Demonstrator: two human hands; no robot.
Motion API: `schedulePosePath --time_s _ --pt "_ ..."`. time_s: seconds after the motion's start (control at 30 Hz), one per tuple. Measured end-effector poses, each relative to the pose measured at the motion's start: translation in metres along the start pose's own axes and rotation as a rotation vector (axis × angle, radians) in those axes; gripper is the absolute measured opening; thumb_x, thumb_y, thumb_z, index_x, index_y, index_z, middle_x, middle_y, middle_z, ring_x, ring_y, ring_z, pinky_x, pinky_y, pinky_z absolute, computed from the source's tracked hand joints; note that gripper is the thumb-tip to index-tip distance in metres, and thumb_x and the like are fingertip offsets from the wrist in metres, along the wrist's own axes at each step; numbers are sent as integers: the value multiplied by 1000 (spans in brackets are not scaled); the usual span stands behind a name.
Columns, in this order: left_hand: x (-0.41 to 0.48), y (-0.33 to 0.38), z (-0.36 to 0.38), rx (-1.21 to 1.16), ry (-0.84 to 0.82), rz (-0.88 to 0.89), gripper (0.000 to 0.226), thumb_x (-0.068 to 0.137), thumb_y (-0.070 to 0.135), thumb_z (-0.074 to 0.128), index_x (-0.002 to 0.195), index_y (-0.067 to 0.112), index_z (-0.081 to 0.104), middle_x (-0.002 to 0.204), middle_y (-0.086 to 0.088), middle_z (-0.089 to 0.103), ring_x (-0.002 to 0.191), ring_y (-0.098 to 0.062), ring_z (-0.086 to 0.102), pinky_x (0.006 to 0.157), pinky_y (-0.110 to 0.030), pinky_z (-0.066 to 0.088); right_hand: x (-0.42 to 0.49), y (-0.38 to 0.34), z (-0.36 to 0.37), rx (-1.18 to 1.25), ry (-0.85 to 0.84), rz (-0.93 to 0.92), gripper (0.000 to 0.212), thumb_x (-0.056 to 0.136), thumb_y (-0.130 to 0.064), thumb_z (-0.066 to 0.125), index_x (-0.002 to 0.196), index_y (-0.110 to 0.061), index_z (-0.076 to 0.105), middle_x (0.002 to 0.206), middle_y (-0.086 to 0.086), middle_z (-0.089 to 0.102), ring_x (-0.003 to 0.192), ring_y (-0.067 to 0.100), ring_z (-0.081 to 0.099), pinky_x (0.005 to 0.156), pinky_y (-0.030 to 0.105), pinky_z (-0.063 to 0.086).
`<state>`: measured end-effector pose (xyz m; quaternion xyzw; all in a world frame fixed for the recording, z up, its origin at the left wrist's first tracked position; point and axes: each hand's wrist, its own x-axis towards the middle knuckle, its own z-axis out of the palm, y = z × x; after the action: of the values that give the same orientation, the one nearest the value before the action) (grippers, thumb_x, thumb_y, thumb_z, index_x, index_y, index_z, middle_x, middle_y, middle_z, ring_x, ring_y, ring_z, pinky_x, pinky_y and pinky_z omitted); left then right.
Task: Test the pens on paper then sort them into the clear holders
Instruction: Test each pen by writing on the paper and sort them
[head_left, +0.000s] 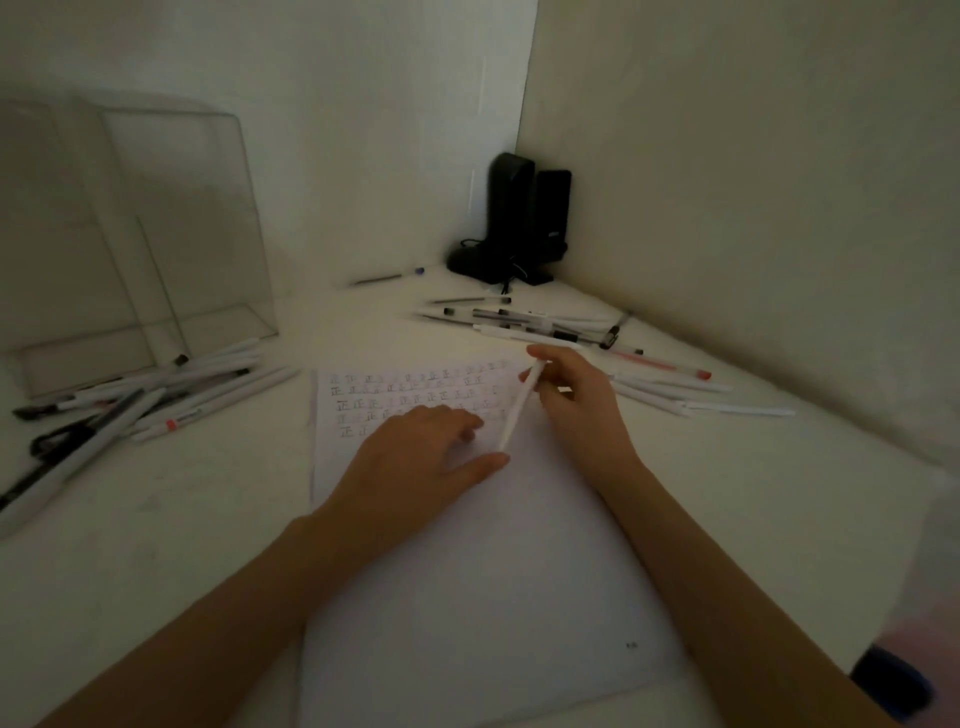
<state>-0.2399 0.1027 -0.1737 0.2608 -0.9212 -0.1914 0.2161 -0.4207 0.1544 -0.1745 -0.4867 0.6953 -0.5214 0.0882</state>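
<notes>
Right hand (576, 400) grips one slim white pen (517, 410), fingers curled round it, pen slanted over paper (467, 597). Left hand (415, 457) lies flat on sheet, fingers relaxed, holding nothing. One white sheet, five rows of small marks. Two loose pen heaps on pale bench (156, 519): left heap (156, 395) before glassy upright clear holders (156, 234), right heap (545, 322) near two black speakers (519, 218).

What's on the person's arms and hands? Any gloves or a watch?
No gloves. The left hand and right hand are bare. The left forearm and right forearm are bare to the picture's edge, so no sleeves show. I see no watch, bracelet or ring, though in this dim light a thin ring could be missed.
</notes>
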Motion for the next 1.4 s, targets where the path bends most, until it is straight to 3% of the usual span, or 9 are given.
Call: schedulePosePath --time_s 0.07,0.2,0.3,0.53,0.67,0.83,0.93,1.03,1.4 --pt "1 0 -6 -193 -17 -78 59 76 56 59 129 36 41 103 20 53 95 0 50 81 -18 33 -2 -4 0 60 -20 -13 28 91 -3 51 109 -21 62 95 0 67 90 12 62 81 23 49" --pt "1 -3 -9 -303 -49 38 44 73 47 70 110 52 47 94 27 58 92 8 55 79 -6 36 -9 -14 5 147 -129 -57 19 91 -9 56 108 -12 65 81 -3 68 71 -2 61 70 11 47" --pt "-1 -3 -10 -285 -157 77 48 68 45 75 111 44 54 95 29 56 94 12 52 82 -1 33 -11 -15 6 176 -157 -75 17 91 -9 57 105 -14 66 82 -5 68 70 -3 62 70 11 47" --pt "-1 -5 -13 -254 -178 122 30 64 37 80 89 31 64 82 12 67 82 -1 59 74 -7 41 -11 -17 7 126 -230 -157 20 92 -14 57 106 -25 65 95 -14 65 81 -4 61 76 10 46" --pt "-1 -5 -14 -142 -158 121 37 64 53 75 93 36 61 88 17 61 84 -2 55 77 -15 42 -10 -18 8 98 -262 -141 25 92 -18 56 113 -32 60 95 -14 66 88 0 62 81 12 48" --pt "3 -23 -21 4 86 90 46 77 61 48 109 29 57 91 22 50 88 -2 45 78 -18 31 -1 -6 -7 -270 67 -36 35 93 -23 56 128 -23 56 101 -1 66 94 12 58 87 26 45" --pt "6 -49 -26 82 287 2 27 87 26 45 107 14 59 84 4 50 82 -21 51 72 -32 38 11 17 -30 -758 224 135 32 91 -16 51 122 -13 59 121 13 59 115 32 46 95 40 35" --pt "6 -65 -37 106 382 -115 33 82 -10 43 104 8 60 87 -5 52 85 -26 53 74 -36 41 16 30 -39 -840 193 273 27 93 -17 46 116 -13 60 124 15 55 119 35 40 95 41 31" --pt "-19 -83 -51 407 464 -625 31 78 4 55 108 10 63 121 -20 47 115 -37 36 95 -45 26 17 33 -25 -823 141 132 25 97 -27 46 107 -10 60 109 20 58 104 37 50 87 42 36"
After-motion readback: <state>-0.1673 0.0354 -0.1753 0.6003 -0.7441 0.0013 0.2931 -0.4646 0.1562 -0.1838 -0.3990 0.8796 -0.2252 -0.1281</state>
